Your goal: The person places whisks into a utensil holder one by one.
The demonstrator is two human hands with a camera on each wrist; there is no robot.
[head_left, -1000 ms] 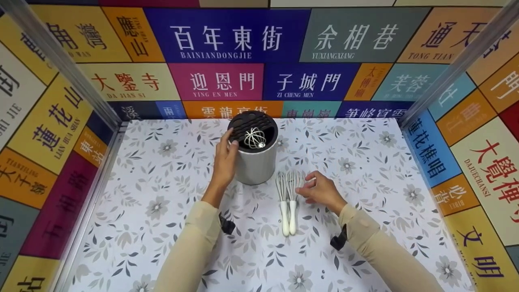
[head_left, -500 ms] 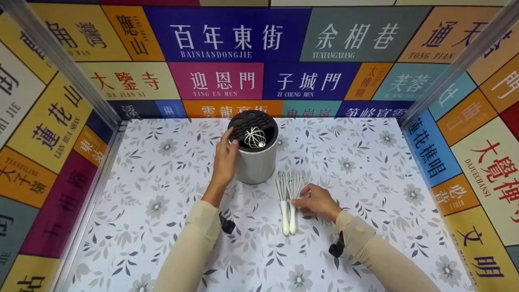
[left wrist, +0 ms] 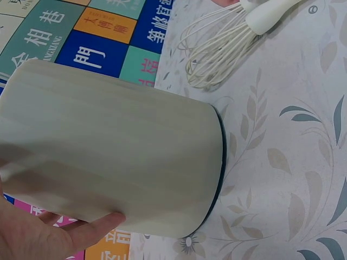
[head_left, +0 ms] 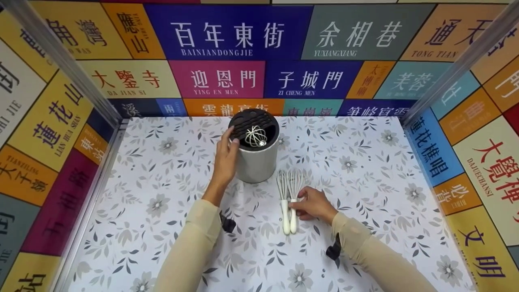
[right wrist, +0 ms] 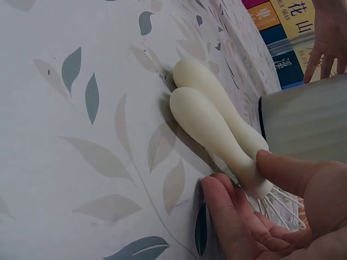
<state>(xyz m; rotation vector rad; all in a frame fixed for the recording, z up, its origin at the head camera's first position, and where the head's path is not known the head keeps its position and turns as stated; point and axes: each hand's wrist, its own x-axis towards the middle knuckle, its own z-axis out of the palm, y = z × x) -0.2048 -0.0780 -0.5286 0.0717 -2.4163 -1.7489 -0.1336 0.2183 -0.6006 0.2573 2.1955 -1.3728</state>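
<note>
Can make out a wall (head_left: 304, 48) of coloured signs behind a flowered tabletop (head_left: 162, 239). On that, can see a grey container (head_left: 257, 166), upright, seemingly set for easy reach. Against its upper edge and side, can see the left hand (head_left: 226, 158) with fairly straight, unclenched fingers, probably to steady it. Farther right, can see the right hand (head_left: 317, 203) pinching a white-handled whisk (head_left: 294, 194) near the neck, likely for control, on the tabletop alongside its twin (head_left: 284, 203). Inside the container, can spot a wire whisk head (head_left: 255, 136)
</note>
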